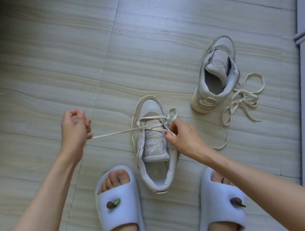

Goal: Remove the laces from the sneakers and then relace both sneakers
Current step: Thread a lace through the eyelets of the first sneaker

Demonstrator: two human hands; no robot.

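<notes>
Flat cream cotton lace [115,133]: limp, light; threaded across grey suede sneaker [154,144] between my slippered feet | left hand [75,125] pinches its taut end | right hand [181,136] pinches it at eyelets | I'd grip near the tip.

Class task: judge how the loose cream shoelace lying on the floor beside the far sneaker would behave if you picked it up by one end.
The loose cream flat shoelace is probably floppy: it lies in limp loops. It likely weighs little, being a thin strip. It may snag as it lifts, since its loops cross one another.

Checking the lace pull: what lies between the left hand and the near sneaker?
Only a taut lace, running from the left hand to the near sneaker over bare floor, in the head view.
</notes>
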